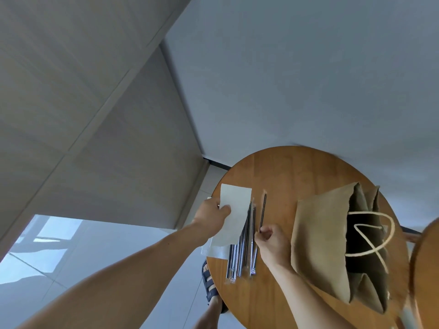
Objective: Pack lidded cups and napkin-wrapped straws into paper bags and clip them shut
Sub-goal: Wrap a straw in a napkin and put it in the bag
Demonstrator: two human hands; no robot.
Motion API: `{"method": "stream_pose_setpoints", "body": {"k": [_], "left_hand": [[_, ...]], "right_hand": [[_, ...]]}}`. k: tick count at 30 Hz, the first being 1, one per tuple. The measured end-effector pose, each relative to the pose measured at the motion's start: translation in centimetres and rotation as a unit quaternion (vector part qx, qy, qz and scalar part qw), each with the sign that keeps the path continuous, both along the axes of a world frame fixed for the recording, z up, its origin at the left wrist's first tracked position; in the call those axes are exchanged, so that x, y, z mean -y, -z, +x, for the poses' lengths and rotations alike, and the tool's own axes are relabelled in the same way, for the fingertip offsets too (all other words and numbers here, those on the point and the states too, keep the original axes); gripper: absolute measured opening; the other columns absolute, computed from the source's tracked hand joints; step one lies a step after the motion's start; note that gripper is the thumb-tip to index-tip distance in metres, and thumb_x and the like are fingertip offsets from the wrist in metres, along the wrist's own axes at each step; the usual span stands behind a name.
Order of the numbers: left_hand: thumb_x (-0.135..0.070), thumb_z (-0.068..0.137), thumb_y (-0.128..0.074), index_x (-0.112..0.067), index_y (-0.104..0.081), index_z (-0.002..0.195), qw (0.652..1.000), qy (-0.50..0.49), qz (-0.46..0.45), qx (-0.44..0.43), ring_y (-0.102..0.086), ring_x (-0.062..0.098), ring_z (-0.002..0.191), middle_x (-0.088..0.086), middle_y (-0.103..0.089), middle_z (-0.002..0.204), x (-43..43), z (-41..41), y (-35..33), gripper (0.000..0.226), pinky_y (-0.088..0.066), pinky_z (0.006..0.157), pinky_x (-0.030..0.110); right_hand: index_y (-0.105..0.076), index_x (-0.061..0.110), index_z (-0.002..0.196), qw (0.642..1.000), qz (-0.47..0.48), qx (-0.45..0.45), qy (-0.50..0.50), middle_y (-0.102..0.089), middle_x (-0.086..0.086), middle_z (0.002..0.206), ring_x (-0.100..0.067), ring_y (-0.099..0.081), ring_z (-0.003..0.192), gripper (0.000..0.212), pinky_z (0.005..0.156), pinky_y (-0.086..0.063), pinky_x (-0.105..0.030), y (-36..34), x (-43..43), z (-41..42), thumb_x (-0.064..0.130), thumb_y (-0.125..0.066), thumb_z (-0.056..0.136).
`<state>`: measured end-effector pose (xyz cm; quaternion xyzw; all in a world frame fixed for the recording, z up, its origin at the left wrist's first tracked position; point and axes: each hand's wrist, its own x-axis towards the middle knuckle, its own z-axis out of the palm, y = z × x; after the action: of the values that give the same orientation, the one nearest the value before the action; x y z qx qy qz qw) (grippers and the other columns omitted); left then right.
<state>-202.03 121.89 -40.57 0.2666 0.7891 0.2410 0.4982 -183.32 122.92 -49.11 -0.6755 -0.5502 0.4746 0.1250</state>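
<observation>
Between the two hands, wrapped straws (pixel 242 252) lie bunched on the round table (pixel 285 176). Her left hand (pixel 211 217) pinches a white napkin (pixel 235 210) above them; the right hand (pixel 270 241) pinches one black straw (pixel 263 211). Just right of it stands an open paper bag (pixel 318 238).

Round wooden table (pixel 285 176), warm brown, planks visible. Edge of a second round wooden surface (pixel 425 269) just beside it at far right. Beige panelled wall (pixel 71 91) on the left, plain pale wall (pixel 285 67) behind. Glossy light floor tiles (pixel 47 245) with window glare. Dark sandal (pixel 210 284) on the floor beneath the table's near edge.
</observation>
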Motion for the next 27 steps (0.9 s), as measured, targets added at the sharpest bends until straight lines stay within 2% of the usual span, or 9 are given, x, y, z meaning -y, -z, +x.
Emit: {"method": "stream_pose_setpoints", "body": {"k": [3,7,10,13,18,20,22,24,27], "left_hand": [[-0.026,0.099,-0.050,-0.027,-0.059,0.102,0.999,-0.012,0.033,0.001,-0.062,0.008,0.081,-0.009,-0.064,0.092,-0.9,0.1,-1.7,0.010,-0.045,0.057,0.020],[-0.025,0.096,-0.054,-0.028,-0.064,0.089,0.995,-0.037,0.092,0.018,-0.065,0.010,0.075,-0.007,-0.070,0.087,-2.6,0.5,-4.9,0.012,-0.051,0.059,0.022],[-0.023,0.091,-0.059,-0.021,-0.068,0.092,0.988,-0.043,0.132,0.064,-0.065,0.017,0.080,-0.003,-0.072,0.088,-3.8,1.4,-7.6,0.009,-0.054,0.077,0.037],[-0.021,0.087,-0.067,-0.019,-0.070,0.088,0.978,-0.040,0.177,0.099,-0.067,0.014,0.074,-0.007,-0.072,0.079,-4.5,2.5,-10.0,0.004,-0.053,0.067,0.032],[-0.021,0.087,-0.072,-0.014,-0.075,0.091,0.972,-0.003,0.211,0.101,-0.073,0.022,0.081,0.001,-0.076,0.086,-5.3,4.4,-13.7,0.008,-0.060,0.075,0.040],[-0.020,0.089,-0.071,-0.014,-0.075,0.095,0.968,0.004,0.218,0.123,-0.073,0.026,0.086,0.005,-0.076,0.091,-6.0,5.0,-15.5,0.009,-0.060,0.079,0.043],[-0.018,0.090,-0.069,-0.016,-0.074,0.099,0.959,0.016,0.235,0.160,-0.073,0.026,0.088,0.004,-0.076,0.095,-6.9,5.6,-17.5,0.010,-0.060,0.074,0.040],[-0.018,0.091,-0.068,-0.018,-0.072,0.103,0.951,0.050,0.243,0.183,-0.074,0.023,0.088,0.001,-0.076,0.098,-7.9,6.3,-19.7,0.012,-0.061,0.071,0.036],[-0.017,0.091,-0.067,-0.011,-0.069,0.113,0.937,0.111,0.238,0.230,-0.072,0.027,0.095,0.007,-0.074,0.106,-9.4,8.1,-22.6,0.022,-0.060,0.081,0.043]], "right_hand": [[-0.056,0.029,0.093,0.993,0.062,-0.099,0.018,-0.066,0.012,0.078,-0.001,-0.064,0.071,0.024,0.062,-0.045,-0.006,-4.0,-1.0,-0.9,0.019,-0.075,0.084],[-0.067,0.022,0.095,0.973,0.078,-0.218,0.020,-0.071,0.008,0.079,-0.009,-0.067,0.074,0.014,0.070,-0.055,-0.021,-9.2,-2.1,-2.2,0.013,-0.074,0.086],[-0.069,0.026,0.089,0.972,0.095,-0.215,-0.011,-0.071,0.012,0.077,-0.007,-0.067,0.072,0.008,0.072,-0.055,-0.026,-12.2,-3.0,-2.3,0.020,-0.073,0.088],[-0.069,0.028,0.084,0.972,0.119,-0.204,-0.012,-0.072,0.009,0.076,-0.009,-0.068,0.071,0.005,0.072,-0.057,-0.031,-14.7,-3.8,-1.7,0.028,-0.072,0.088],[-0.067,0.028,0.080,0.976,0.165,-0.140,-0.038,-0.068,0.011,0.069,-0.002,-0.065,0.070,0.017,0.064,-0.046,-0.015,-18.6,-4.8,0.3,0.043,-0.069,0.088],[-0.064,0.033,0.089,0.975,0.192,-0.111,-0.025,-0.068,0.017,0.081,0.000,-0.064,0.079,0.016,0.066,-0.045,-0.013,-20.4,-5.5,1.6,0.046,-0.072,0.084],[-0.057,0.037,0.107,0.970,0.209,-0.125,0.024,-0.063,0.023,0.102,0.003,-0.061,0.091,0.038,0.072,-0.046,-0.012,-22.5,-6.8,3.3,0.046,-0.079,0.078],[-0.056,0.035,0.116,0.967,0.191,-0.167,0.032,-0.063,0.021,0.112,0.002,-0.060,0.102,0.051,0.084,-0.049,-0.021,-24.8,-8.5,5.2,0.041,-0.084,0.074],[-0.067,0.031,0.106,0.962,0.143,-0.232,-0.029,-0.073,0.012,0.102,-0.007,-0.069,0.095,0.035,0.086,-0.058,-0.037,-27.5,-10.2,8.0,0.030,-0.084,0.076]]}}
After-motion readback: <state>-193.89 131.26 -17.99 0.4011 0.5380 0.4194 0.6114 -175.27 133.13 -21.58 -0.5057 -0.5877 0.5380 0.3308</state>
